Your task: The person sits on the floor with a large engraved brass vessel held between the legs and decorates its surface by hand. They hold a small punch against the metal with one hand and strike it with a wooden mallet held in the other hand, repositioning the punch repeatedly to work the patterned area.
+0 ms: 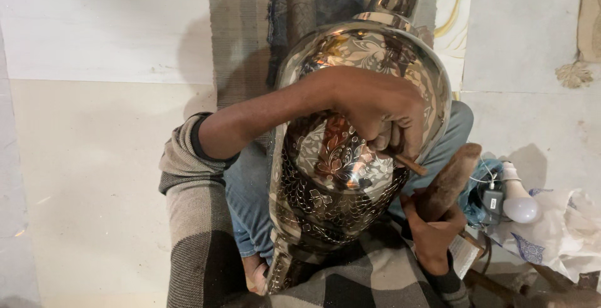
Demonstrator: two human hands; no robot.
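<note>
A large shiny metal vase (350,51) with engraved floral patterns lies across my lap, its neck pointing away from me. My left hand (382,114) reaches over the vase's belly and pinches a thin chisel (410,164), with its tip pressed against the engraved surface. To the right of the vase, my right hand (432,230) grips a worn wooden mallet (449,179), whose head hangs just beside the chisel's end.
A white light bulb (518,201) with a small adapter and cable lies on crumpled cloth and paper (557,233) at the right. A woven mat (241,39) lies under the vase's far end, on the pale floor (94,158). My legs are in blue jeans.
</note>
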